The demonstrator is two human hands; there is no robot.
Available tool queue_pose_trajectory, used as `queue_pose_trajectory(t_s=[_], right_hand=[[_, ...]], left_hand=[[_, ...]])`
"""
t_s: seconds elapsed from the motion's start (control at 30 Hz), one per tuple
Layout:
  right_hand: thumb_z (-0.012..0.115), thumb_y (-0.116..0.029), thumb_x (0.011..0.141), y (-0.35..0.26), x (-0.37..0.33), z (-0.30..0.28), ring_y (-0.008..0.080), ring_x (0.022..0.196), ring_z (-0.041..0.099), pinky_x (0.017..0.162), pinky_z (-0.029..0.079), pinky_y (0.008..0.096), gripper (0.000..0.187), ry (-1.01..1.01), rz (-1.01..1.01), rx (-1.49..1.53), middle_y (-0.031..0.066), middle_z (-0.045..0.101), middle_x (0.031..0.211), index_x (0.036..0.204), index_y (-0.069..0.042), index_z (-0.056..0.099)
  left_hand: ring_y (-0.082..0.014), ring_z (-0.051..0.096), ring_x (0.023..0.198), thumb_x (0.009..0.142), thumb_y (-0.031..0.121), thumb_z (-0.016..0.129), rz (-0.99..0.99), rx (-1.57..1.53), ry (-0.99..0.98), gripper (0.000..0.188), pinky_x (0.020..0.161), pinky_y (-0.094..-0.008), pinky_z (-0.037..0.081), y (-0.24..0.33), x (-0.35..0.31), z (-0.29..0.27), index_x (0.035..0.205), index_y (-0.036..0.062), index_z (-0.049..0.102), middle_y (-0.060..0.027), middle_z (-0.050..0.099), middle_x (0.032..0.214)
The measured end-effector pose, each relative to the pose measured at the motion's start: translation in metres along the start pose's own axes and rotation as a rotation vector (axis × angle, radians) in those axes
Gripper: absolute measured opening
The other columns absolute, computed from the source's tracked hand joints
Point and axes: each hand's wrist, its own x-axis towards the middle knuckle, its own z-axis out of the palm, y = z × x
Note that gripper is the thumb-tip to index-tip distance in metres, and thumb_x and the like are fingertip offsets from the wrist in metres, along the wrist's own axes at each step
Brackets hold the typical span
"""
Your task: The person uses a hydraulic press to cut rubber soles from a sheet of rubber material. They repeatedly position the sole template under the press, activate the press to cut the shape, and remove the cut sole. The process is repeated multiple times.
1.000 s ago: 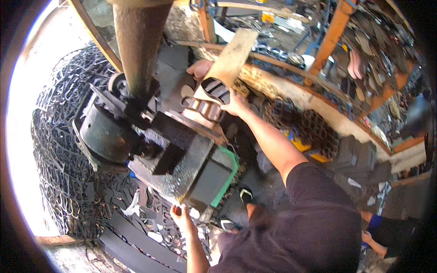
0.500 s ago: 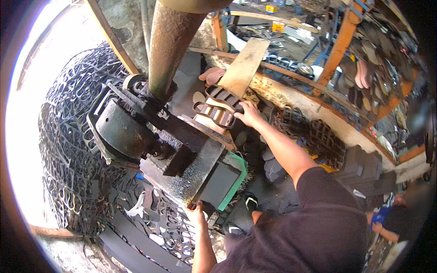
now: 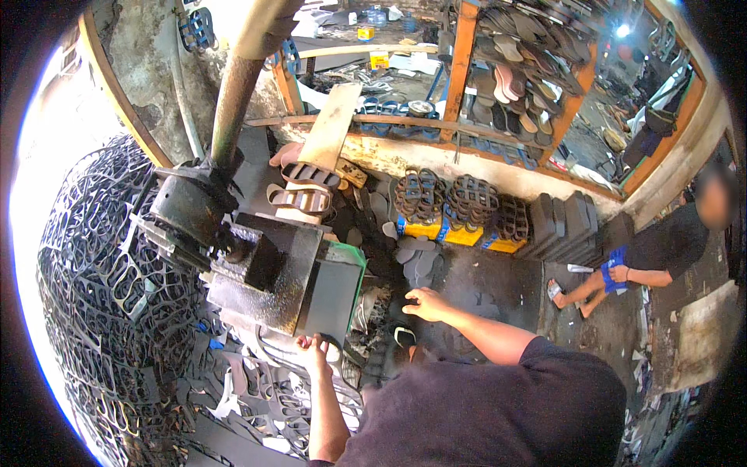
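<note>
My right hand (image 3: 426, 304) hovers over the floor to the right of a heavy black cutting press (image 3: 272, 272), its fingers apart and holding nothing. My left hand (image 3: 313, 350) is at the near edge of the press, fingers curled; what they grip there is hidden. Beside it, a dark grey sheet (image 3: 327, 300) with a green edge lies on the bed. Beyond the press, two sole-shaped cutting dies with crossbars, one dark (image 3: 310, 177) and one brown-rimmed (image 3: 300, 201), rest side by side on a wooden stand.
Left of the press rises a big heap of black cut-out sheet scrap (image 3: 117, 257). Sandal-shaped dies (image 3: 471, 198) stand on yellow crates along the wall, near stacked dark sheets (image 3: 564, 222). A seated person (image 3: 661, 249) holds something blue at the right. Shelves carry many soles (image 3: 513, 86).
My right hand has let go of the die on the stand and drawn back toward me. My left hand stays at the press edge. The view has swung to the right.
</note>
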Motion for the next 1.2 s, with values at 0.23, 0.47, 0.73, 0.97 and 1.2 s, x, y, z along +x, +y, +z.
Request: queue_pose_trajectory(t_s=[0.23,0.47,0.73,0.97,1.2], right_hand=[[0.076,-0.041,0.089,-0.055,-0.029,0.006,0.0381,0.113,0.066,0.098,0.052,0.0448,0.053,-0.039,-0.024,0.133,0.0235,0.066,0.125,0.124,-0.002,0.068],[0.074,-0.04,0.09,-0.085,-0.021,0.011,0.0336,0.114,0.067,0.098,0.053,0.0436,0.054,-0.119,-0.222,0.06,0.0199,0.067,0.125,0.13,-0.005,0.065],[0.073,-0.039,0.092,-0.098,0.008,0.002,0.0305,0.104,0.069,0.091,0.056,0.0419,0.052,-0.192,-0.282,-0.016,0.0186,0.069,0.121,0.13,-0.005,0.065],[0.077,-0.035,0.089,-0.151,0.077,-0.049,0.0299,0.093,0.071,0.082,0.058,0.0431,0.044,-0.169,-0.533,0.059,0.019,0.071,0.111,0.118,-0.003,0.07],[0.077,-0.041,0.087,-0.18,0.223,-0.097,0.0396,0.114,0.066,0.098,0.053,0.0469,0.052,-0.036,-0.482,-0.105,0.023,0.069,0.118,0.121,-0.003,0.069]], left_hand=[[-0.0276,0.063,0.111,0.096,0.014,0.07,-0.025,0.071,-0.017,0.039,0.09,-0.0432,0.054,-0.005,0.02,-0.024,0.13,0.0114,0.05,-0.011,0.062,0.121],[-0.0199,0.066,0.1,0.094,0.012,0.069,-0.038,0.173,-0.042,0.037,0.081,-0.0338,0.055,0.012,0.01,-0.024,0.127,0.0094,0.053,-0.0081,0.064,0.112],[-0.0176,0.067,0.093,0.094,0.011,0.07,-0.025,0.239,-0.097,0.036,0.078,-0.0334,0.054,0.019,0.001,-0.022,0.126,0.0053,0.055,-0.0074,0.066,0.104],[-0.016,0.064,0.083,0.094,0.01,0.068,0.006,0.138,0.019,0.041,0.07,-0.0301,0.053,0.006,0.028,-0.024,0.131,0.008,0.05,-0.0065,0.065,0.097],[-0.0204,0.062,0.109,0.096,0.012,0.061,0.016,0.27,0.092,0.033,0.089,-0.0434,0.055,0.012,0.03,0.006,0.126,0.0125,0.049,-0.0069,0.063,0.121]])
